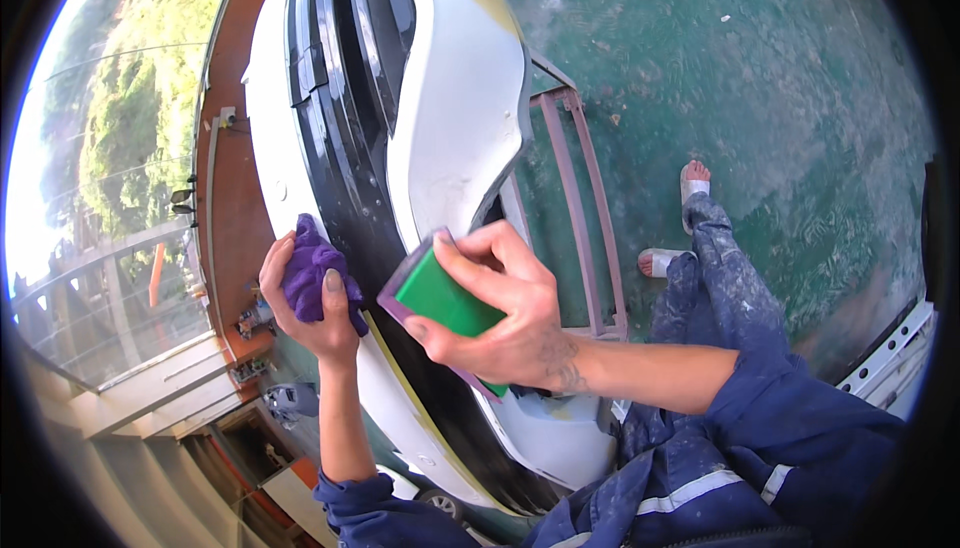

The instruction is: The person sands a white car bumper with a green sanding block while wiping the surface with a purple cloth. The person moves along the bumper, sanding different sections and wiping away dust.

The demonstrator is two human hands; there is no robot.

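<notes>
Sanding block (440, 300) sits in the right hand (505, 323), fingers curled over its top edge and thumb under the lower side, so the grip is closed around it but not clenched. Block is green with a thin purple-grey face on the side turned to the bumper (455, 118), and it is held against the dark strip below the white panel. It looks light and slightly squashy (foam-like core, my guess), so it should flex under finger pressure; best held by the two long edges as now, palm behind it to spread the load. The abrasive face probably grips rather than slides.

Left hand (305, 298) is closed on a bunched purple cloth (312, 273), pressed to the same dark strip just left of the block. Cloth is soft and limp, no fixed grab point, any fistful works.

Bumper is off the car, resting on a metal stand (580, 218) over a green floor (760, 98). Big, thin-walled, likely springy, so hard pushes may rock it. Yellowish filler patches show on the white surface.
</notes>
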